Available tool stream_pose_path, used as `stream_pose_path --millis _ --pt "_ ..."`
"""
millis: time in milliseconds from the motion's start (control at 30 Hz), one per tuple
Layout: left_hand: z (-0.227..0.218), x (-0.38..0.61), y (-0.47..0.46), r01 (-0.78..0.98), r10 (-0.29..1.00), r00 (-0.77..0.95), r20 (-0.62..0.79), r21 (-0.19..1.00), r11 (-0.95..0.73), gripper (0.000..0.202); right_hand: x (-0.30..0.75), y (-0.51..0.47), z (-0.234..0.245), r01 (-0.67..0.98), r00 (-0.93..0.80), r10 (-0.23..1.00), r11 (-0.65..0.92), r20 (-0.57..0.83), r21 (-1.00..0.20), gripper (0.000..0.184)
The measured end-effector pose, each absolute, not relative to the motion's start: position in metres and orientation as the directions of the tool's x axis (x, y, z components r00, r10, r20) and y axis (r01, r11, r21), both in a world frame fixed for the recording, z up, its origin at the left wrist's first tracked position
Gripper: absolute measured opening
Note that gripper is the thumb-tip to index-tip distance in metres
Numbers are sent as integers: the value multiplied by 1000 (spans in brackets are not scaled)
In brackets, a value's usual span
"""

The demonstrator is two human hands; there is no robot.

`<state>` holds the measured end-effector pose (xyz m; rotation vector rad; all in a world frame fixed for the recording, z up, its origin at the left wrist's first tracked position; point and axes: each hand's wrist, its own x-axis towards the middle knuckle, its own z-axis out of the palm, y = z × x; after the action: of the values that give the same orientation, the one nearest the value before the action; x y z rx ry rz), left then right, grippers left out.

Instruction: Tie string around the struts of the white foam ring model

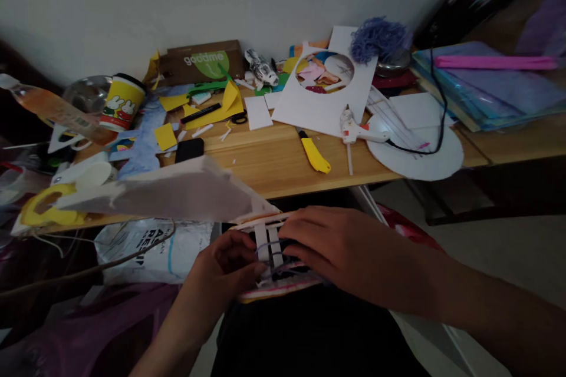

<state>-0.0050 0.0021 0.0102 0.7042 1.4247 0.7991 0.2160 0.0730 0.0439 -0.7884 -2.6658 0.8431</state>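
Observation:
A craft frame (pixel 262 247) with white strips across it rests at my lap, its lower rim edged in pink and yellow. Strands of purple yarn (pixel 277 268) cross the white strips. My left hand (pixel 225 265) is closed at the frame's left side, thumb and curled fingers on the yarn by the strips. From the right, my right hand (pixel 329 241) reaches over the frame with bent fingers at the strips and yarn; its fingertips are partly hidden. A large pale panel (pixel 177 191) stands up behind the frame, blurred.
On the wooden table (pixel 260 168) lie a yellow-handled cutter (pixel 315 153), a glue gun (pixel 354 129) with its cord, scissors (pixel 239 118), a white board with a round hole (pixel 292 97) and a purple yarn bundle (pixel 380 38). A bottle (pixel 62 109) and cup (pixel 121 103) are left.

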Motion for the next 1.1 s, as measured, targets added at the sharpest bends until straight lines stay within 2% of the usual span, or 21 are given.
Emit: stream_pose_path --millis 133,333,433,533,700,800,1100 --pt "4 -9 5 -9 822 -12 -570 822 570 35 202 74 36 380 -871 491 717 36 -585 16" --pt "5 -7 5 -36 812 -16 -584 812 583 48 192 81 40 533 -768 628 519 -125 -668 8" --pt "9 -4 5 -36 789 65 -611 788 614 36 190 82 42 515 -741 662 450 -114 -730 11" --pt "10 -4 5 -30 777 77 -625 777 629 23 188 81 40 476 -737 669 410 -98 -778 11" --pt "6 -9 6 17 793 90 -602 797 604 17 190 84 34 409 -789 613 480 -36 -776 15" --pt "4 -12 5 37 792 115 -600 799 600 21 193 86 34 393 -812 584 523 -18 -757 20" --pt "4 -9 4 -39 742 291 -604 768 640 35 193 81 23 402 -797 603 473 -45 -784 15"
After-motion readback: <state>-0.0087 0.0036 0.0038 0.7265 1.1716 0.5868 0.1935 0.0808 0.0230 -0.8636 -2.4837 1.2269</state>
